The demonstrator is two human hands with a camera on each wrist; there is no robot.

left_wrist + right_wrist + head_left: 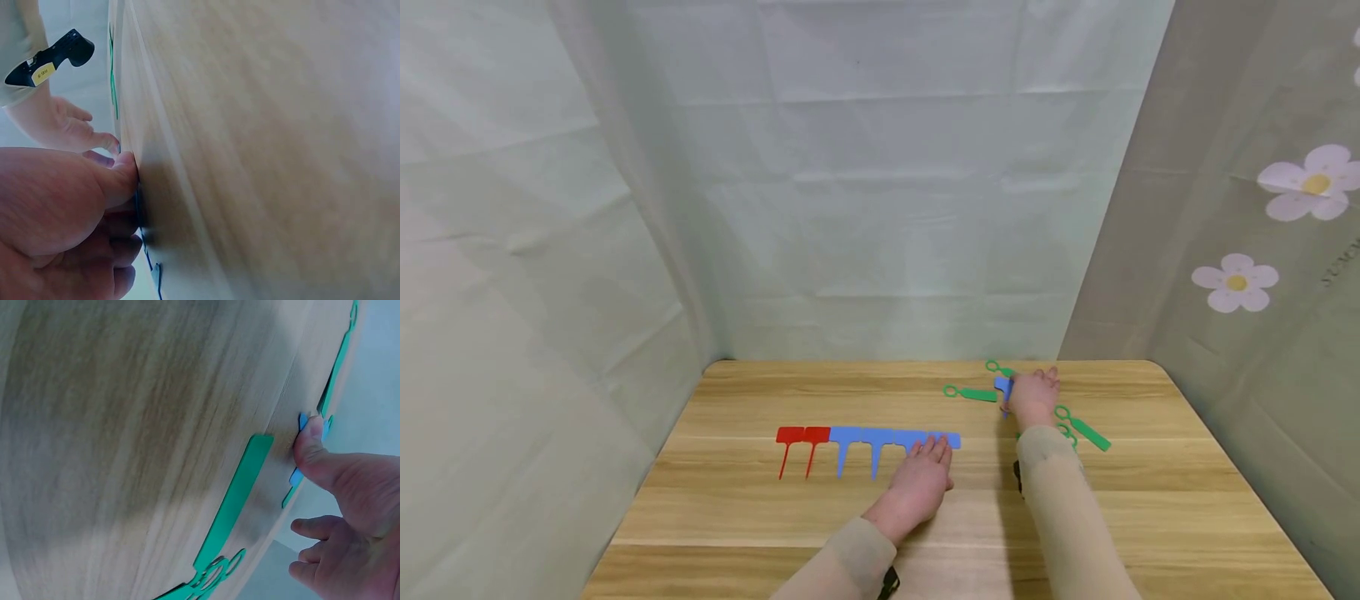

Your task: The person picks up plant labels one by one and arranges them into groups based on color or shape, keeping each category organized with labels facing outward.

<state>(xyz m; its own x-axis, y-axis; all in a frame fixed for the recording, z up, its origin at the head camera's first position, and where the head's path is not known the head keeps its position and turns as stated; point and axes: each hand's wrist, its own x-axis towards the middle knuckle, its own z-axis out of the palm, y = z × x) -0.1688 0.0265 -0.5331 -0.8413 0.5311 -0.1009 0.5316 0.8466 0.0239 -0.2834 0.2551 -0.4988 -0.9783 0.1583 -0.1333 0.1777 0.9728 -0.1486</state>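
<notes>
beige sleeve and right hand partly hide green tags.

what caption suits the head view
Left hand on blue tags beside red tags; right hand on another blue tag farther back.

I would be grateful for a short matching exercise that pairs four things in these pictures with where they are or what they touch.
Column one
1. Red T-shaped labels
2. Left hand
3. Right hand
4. Green ring-ended tags

Column two
A. Touching a separate blue label
B. Scattered around a hand
C. Resting on the row of blue labels
D. At that row's left end, head view

Pairs: 1-D, 2-C, 3-A, 4-B
</notes>
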